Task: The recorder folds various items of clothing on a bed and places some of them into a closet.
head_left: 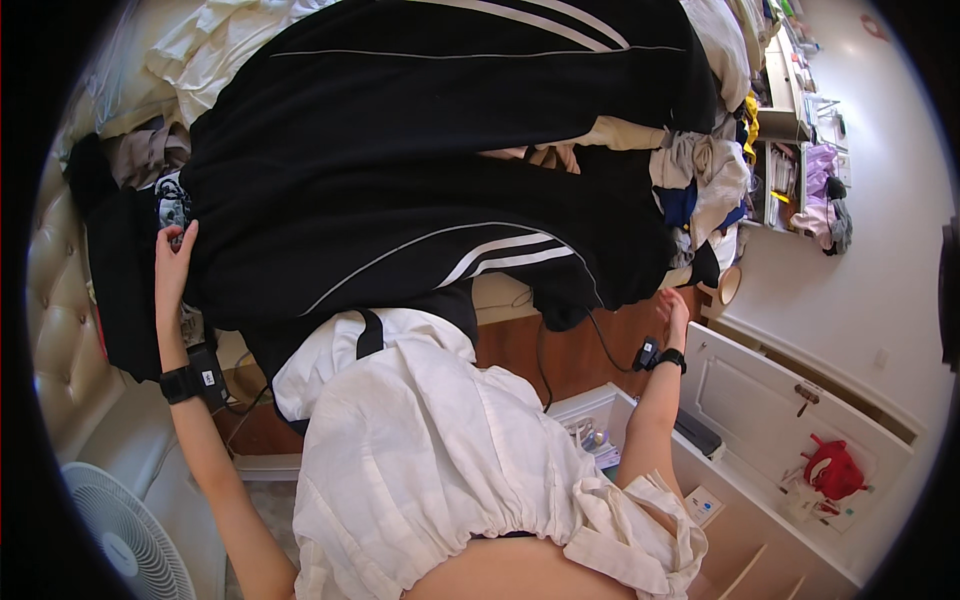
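Observation:
A large black sports garment [400, 200] with white stripes and thin grey piping lies spread over the bed in front of me. At its left edge is my left hand [175, 258], thumb and forefinger apart with patterned cloth showing behind them; the thumb seems to touch the black fabric. My right hand [676, 312] hovers near the garment's lower right end, fingers loosely bent and apart, with nothing visible in them. A black band with a small device sits on each wrist. The garment's underside is hidden.
Heaped clothes [705, 175] lie beyond the right end, and pale cloth [215, 60] at the far left. A white fan [125, 530] stands at lower left. An open drawer [590, 410] and a white cabinet door [770, 390] are at right. A dark cable [543, 365] hangs before the bed.

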`<state>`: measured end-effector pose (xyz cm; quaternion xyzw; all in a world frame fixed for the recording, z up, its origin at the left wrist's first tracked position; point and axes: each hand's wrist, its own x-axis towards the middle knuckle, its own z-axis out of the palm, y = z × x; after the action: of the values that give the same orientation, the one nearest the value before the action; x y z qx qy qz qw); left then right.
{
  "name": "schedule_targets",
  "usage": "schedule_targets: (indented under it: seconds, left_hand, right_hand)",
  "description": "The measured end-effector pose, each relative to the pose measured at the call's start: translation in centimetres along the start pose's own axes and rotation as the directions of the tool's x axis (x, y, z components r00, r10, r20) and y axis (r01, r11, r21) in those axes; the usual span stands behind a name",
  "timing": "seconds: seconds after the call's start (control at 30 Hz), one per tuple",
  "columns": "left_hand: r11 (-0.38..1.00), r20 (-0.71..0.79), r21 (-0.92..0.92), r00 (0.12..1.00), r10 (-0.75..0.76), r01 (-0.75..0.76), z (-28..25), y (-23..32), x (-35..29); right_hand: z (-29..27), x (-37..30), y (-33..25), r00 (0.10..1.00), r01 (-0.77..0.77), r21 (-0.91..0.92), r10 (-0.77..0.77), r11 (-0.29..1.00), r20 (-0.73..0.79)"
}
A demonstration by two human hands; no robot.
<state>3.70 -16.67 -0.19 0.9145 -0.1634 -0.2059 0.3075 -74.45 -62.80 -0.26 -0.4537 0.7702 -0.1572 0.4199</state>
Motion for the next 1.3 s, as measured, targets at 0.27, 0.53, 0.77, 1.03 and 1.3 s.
schedule_targets:
  seconds: [0.27, 0.53, 0.77, 1.03, 1.3]
  left_hand:
    - [0.96, 0.031, -0.208, 0.983, -0.183, 0.185, -1.1, -0.6, 0.9]
    - [0.744, 0.212, -0.589, 0.949, -0.235, 0.316, -2.8, 2.7, 0.1]
    - [0.562, -0.065, -0.827, 0.988, -0.137, 0.024, -3.9, 3.8, 0.5]
    - [0.907, 0.275, -0.316, 0.942, -0.192, 0.277, -1.2, 0.4, 2.7]
    - [0.952, 0.074, -0.291, 0.994, -0.08, 0.098, 0.1, 2.7, 3.3]
  right_hand:
    - [8.6, 0.1, -8.3, 0.995, -0.03, -0.224, 0.05, 0.974, 0.086]
    - [8.5, 2.5, -9.1, 0.997, 0.068, -0.269, -0.076, 0.961, -0.019]
    - [3.4, 2.1, -18.5, 0.909, 0.372, 0.136, -0.33, 0.918, -0.257]
    - [7.6, 6.7, -27.2, 0.958, 0.267, 0.013, -0.267, 0.964, 0.11]
    - [16.9, -2.1, -36.2, 0.909, 0.217, -0.377, -0.047, 0.901, 0.413]
